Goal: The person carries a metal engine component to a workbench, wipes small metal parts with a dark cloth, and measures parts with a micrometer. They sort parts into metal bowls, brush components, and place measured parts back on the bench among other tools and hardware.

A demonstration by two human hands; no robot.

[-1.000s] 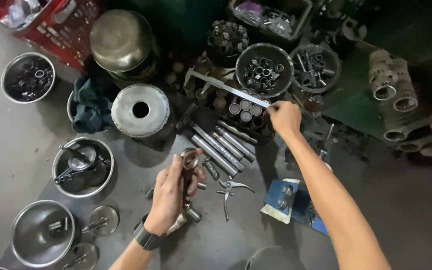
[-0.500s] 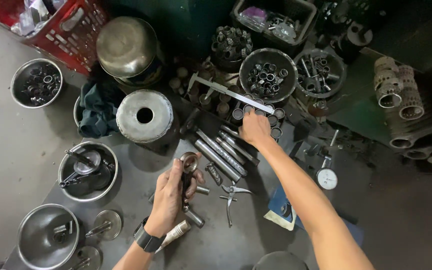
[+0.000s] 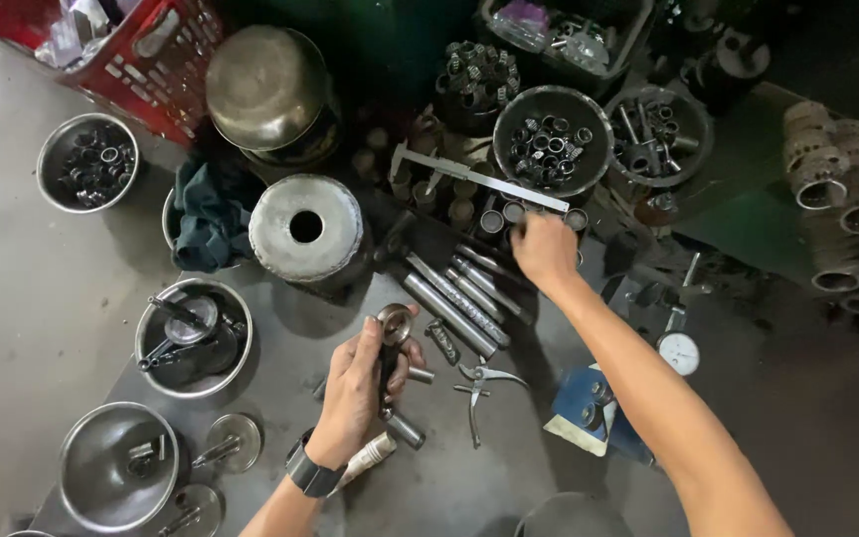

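While gripped mid-shaft in left hand (image 3: pixel 355 393), steel rod (image 3: pixel 391 343) prob. heavy, stiff, oily; right hand (image 3: pixel 545 251) fingers curled over small rings (image 3: pixel 509 214), can't tell if pinching.

Small blue-and-white carton (image 3: pixel 589 413) lies flat on the floor, lower right, partly under the reaching forearm. Round white dial face (image 3: pixel 679 352) just above it. White tube with printed label (image 3: pixel 368 456) beside the wristwatch.
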